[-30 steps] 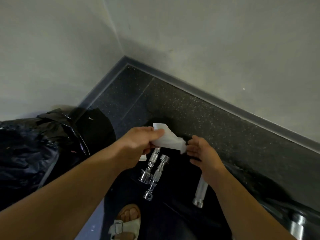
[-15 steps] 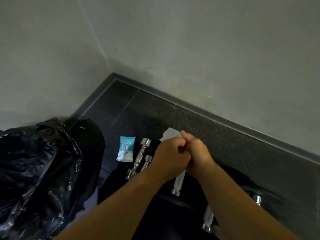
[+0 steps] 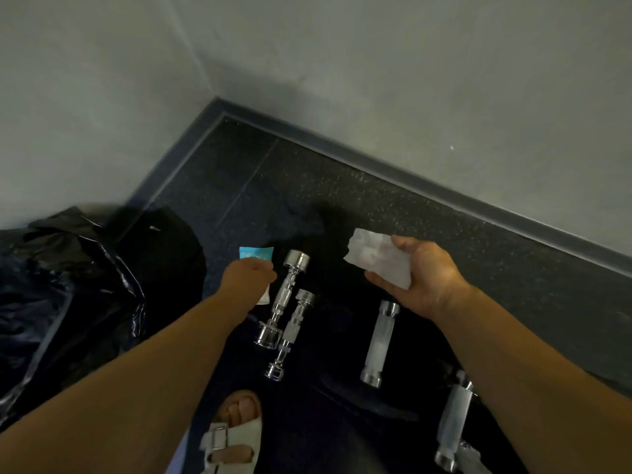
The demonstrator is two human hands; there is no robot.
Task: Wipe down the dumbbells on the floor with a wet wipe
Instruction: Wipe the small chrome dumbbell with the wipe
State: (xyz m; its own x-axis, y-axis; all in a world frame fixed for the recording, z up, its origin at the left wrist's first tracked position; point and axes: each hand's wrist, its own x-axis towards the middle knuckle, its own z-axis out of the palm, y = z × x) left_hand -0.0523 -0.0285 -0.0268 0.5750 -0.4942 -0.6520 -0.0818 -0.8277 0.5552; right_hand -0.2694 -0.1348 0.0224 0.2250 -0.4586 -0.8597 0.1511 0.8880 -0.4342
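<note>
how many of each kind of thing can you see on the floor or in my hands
dumbbells: 4 plainly in view
wipe: 1
wipe pack: 1
black bag: 1
sandal: 1
total: 8

We see through one wide camera on the person's head. It looks forward and down into a corner of grey walls [image 3: 393, 80] and dark speckled floor [image 3: 307, 186]. The left hand [image 3: 248, 278] and right hand [image 3: 429, 275] are close below us.
</note>
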